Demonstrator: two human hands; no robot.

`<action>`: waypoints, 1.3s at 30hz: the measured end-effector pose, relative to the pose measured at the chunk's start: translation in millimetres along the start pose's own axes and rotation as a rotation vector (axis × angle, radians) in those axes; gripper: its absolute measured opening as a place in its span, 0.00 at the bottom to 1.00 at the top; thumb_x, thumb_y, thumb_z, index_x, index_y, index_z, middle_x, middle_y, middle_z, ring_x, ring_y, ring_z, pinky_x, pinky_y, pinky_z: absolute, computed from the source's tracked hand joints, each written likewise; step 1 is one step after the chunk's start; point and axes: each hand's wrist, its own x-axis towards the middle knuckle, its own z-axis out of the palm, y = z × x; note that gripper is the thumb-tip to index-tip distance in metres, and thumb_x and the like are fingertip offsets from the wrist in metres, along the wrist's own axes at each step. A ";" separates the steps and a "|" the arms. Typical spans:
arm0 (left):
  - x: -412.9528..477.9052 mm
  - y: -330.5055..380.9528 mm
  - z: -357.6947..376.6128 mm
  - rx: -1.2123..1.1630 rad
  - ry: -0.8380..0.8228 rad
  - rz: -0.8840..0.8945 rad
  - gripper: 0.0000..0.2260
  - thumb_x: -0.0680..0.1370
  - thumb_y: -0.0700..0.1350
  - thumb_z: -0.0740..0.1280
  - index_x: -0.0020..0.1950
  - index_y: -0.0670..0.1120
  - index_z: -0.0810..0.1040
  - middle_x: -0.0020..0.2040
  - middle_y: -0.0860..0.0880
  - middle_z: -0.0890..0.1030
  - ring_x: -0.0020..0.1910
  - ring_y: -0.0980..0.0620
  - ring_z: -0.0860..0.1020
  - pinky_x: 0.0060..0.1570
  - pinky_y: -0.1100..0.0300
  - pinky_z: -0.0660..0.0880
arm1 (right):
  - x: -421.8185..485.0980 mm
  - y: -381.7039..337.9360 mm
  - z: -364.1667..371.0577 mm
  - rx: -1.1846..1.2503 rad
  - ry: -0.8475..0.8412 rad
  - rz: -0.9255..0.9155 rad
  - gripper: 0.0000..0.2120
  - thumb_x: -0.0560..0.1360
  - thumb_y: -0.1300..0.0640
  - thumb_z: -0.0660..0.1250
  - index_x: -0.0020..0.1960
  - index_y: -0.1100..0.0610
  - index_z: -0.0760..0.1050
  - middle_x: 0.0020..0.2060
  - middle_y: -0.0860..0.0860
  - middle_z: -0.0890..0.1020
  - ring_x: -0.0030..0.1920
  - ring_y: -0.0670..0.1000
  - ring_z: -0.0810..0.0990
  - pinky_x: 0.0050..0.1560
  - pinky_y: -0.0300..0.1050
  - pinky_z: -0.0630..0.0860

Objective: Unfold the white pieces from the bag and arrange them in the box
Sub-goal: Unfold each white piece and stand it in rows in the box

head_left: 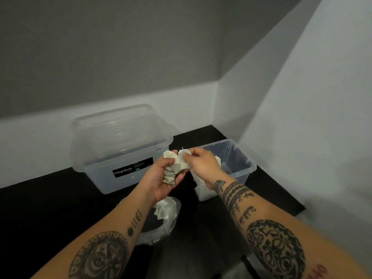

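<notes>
My left hand (161, 178) grips a bunch of folded white pieces (171, 172) above the black table. My right hand (201, 164) pinches one white piece (183, 158) at the top of that bunch, thumb on its front. Just behind and under my right wrist stands an open clear plastic box (237, 158) with white pieces (203, 190) stacked at its near end. A clear plastic bag (165, 218) with more white pieces lies on the table below my left hand.
A larger clear lidded box (120, 158) labelled Megabox stands to the left of the open one. White and grey walls close in behind and to the right. The black table (50, 208) ends at an edge near my right forearm.
</notes>
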 end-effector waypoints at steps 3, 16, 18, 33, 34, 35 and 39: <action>10.1 -2.7 10.6 0.020 0.039 -0.030 0.08 0.81 0.43 0.65 0.58 0.48 0.82 0.43 0.46 0.87 0.36 0.50 0.85 0.30 0.61 0.80 | 5.5 7.3 -15.1 0.072 -0.037 0.012 0.08 0.78 0.58 0.71 0.56 0.58 0.80 0.44 0.48 0.84 0.39 0.40 0.80 0.32 0.28 0.72; 77.7 -23.0 84.2 0.260 0.104 0.112 0.07 0.79 0.41 0.72 0.57 0.48 0.82 0.42 0.47 0.86 0.36 0.52 0.84 0.29 0.61 0.77 | 73.9 22.7 -111.8 0.000 -0.168 -0.036 0.11 0.77 0.53 0.73 0.58 0.54 0.81 0.50 0.49 0.86 0.49 0.43 0.84 0.41 0.33 0.77; 87.8 -24.5 93.5 0.291 0.123 0.143 0.09 0.78 0.41 0.74 0.57 0.48 0.83 0.46 0.45 0.86 0.40 0.50 0.84 0.30 0.60 0.78 | 88.5 24.7 -125.1 -0.011 -0.168 -0.073 0.10 0.78 0.55 0.72 0.58 0.55 0.82 0.49 0.48 0.86 0.48 0.43 0.84 0.40 0.30 0.78; 132.0 -39.1 104.1 0.431 0.264 0.295 0.04 0.81 0.45 0.71 0.54 0.50 0.84 0.49 0.46 0.85 0.46 0.49 0.84 0.39 0.57 0.80 | 145.1 54.8 -138.8 -0.224 -0.188 -0.152 0.04 0.77 0.51 0.72 0.50 0.49 0.83 0.44 0.47 0.86 0.46 0.46 0.85 0.53 0.49 0.83; 134.2 -37.9 103.7 0.428 0.279 0.313 0.04 0.81 0.44 0.70 0.54 0.50 0.84 0.50 0.46 0.85 0.48 0.48 0.84 0.39 0.57 0.80 | 146.4 55.6 -139.6 -0.229 -0.175 -0.140 0.04 0.77 0.51 0.72 0.50 0.49 0.82 0.43 0.47 0.86 0.46 0.46 0.85 0.53 0.50 0.83; 137.5 -36.1 101.6 0.431 0.300 0.340 0.05 0.81 0.44 0.70 0.55 0.51 0.84 0.51 0.46 0.85 0.49 0.48 0.84 0.39 0.57 0.80 | 147.6 56.5 -140.6 -0.246 -0.174 -0.126 0.04 0.77 0.51 0.72 0.50 0.49 0.82 0.43 0.47 0.86 0.45 0.47 0.85 0.53 0.50 0.83; 152.2 -27.4 90.1 0.637 0.416 0.461 0.06 0.82 0.44 0.68 0.53 0.55 0.82 0.52 0.45 0.82 0.53 0.44 0.82 0.38 0.53 0.83 | 143.8 61.4 -148.6 -0.431 -0.218 -0.087 0.04 0.79 0.51 0.70 0.52 0.51 0.80 0.42 0.47 0.84 0.44 0.46 0.83 0.46 0.42 0.80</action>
